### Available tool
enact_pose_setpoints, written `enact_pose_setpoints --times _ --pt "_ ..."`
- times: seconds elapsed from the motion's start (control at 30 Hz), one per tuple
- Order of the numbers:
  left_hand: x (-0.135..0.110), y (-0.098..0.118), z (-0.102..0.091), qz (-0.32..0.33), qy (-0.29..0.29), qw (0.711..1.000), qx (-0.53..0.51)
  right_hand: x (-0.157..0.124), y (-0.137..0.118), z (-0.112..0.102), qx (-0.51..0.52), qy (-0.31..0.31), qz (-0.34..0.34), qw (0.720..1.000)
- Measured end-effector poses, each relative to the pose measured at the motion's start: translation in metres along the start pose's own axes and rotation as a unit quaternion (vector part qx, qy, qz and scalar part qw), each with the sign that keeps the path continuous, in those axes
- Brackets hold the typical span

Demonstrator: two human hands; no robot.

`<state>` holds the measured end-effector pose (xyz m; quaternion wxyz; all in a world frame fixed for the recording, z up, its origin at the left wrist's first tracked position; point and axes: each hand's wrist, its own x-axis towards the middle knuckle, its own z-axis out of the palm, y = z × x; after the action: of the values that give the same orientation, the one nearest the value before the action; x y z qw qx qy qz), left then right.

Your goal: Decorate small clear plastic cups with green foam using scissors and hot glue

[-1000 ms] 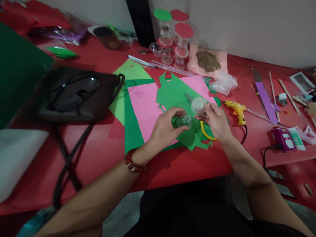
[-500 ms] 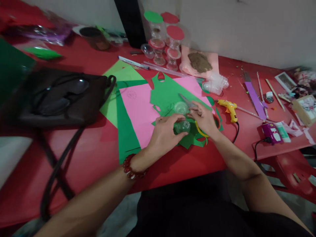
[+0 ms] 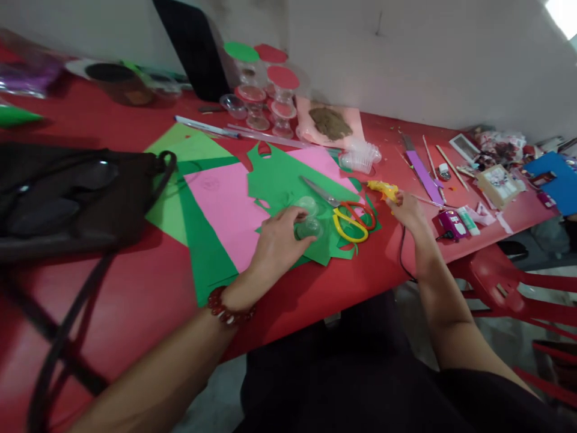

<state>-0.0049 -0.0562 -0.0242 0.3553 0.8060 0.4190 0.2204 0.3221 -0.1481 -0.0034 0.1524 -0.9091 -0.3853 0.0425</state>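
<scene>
My left hand (image 3: 278, 239) pinches a small clear plastic cup (image 3: 308, 227) over the cut green paper (image 3: 288, 180). A second clear cup (image 3: 307, 205) stands on the paper just behind it. Further right, my right hand (image 3: 406, 208) closes on the handle of the yellow glue gun (image 3: 382, 189), whose black cord runs off the table's front edge. Between the two hands lie scissors with yellow and red handles (image 3: 349, 218).
Pink paper (image 3: 225, 207) and light green sheets cover the red table (image 3: 135, 288). A dark bag (image 3: 67, 198) lies at left. Stacked clear cups with coloured lids (image 3: 265, 90), a pink sheet with brown matter (image 3: 331, 123), purple strips, sticks and small boxes sit at the back and right.
My right hand let go of the clear cup, which now stands on the green paper, and moved right to the glue gun. The view swung to the right.
</scene>
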Motion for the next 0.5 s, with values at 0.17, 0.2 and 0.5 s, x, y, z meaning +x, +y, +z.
enact_pose_setpoints --times 0.17,0.2,0.5 --pt "0.002 -0.002 0.0 0.034 -0.023 0.998 0.052 0.016 -0.004 0.011 0.011 -0.027 0.027 0.999" --pt "0.001 -0.001 0.0 0.033 -0.023 0.997 0.066 0.018 -0.004 0.01 0.019 -0.034 0.03 0.999" --pt "-0.002 0.014 -0.002 -0.017 -0.042 0.989 0.141 0.012 -0.008 0.0 0.187 -0.06 0.062 0.979"
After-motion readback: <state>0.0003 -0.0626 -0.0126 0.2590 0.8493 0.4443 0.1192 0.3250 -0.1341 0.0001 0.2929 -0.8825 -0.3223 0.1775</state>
